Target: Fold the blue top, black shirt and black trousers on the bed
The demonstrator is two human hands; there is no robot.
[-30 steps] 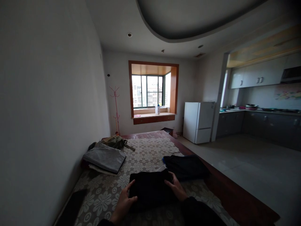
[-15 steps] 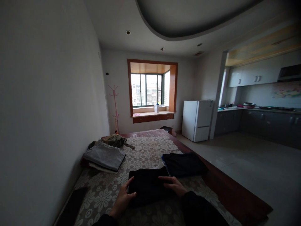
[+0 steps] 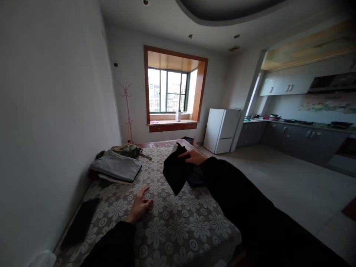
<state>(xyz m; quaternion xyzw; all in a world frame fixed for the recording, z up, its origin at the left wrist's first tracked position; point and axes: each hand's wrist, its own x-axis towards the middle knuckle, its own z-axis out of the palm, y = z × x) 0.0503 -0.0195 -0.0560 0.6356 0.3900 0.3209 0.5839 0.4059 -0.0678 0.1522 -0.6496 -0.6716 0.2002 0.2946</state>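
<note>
My right hand (image 3: pixel 194 157) is stretched forward, its fingers closed on a folded black garment (image 3: pixel 174 171). The garment is tilted, with one corner pointing down toward the flowered cloth (image 3: pixel 178 228). Partly hidden behind it and my sleeve lies a dark folded garment (image 3: pixel 196 178). My left hand (image 3: pixel 140 206) is over the flowered cloth, thumb and fingers apart, holding nothing. To its upper left rests a grey folded garment (image 3: pixel 118 166) on top of something white.
An olive bag with a strap (image 3: pixel 126 150) lies behind the grey garment. A flat black item (image 3: pixel 80 222) is near the left wall. Beyond stand a pink coat rack (image 3: pixel 128 111), a bay window (image 3: pixel 172 89) and a white fridge (image 3: pixel 219 129). Kitchen cabinets (image 3: pixel 292 139) are at the right.
My right hand has lifted the black garment off the flowered cloth and carried it forward, over the dark folded one. My left hand has let go of it. The view has tilted down and turned slightly right.
</note>
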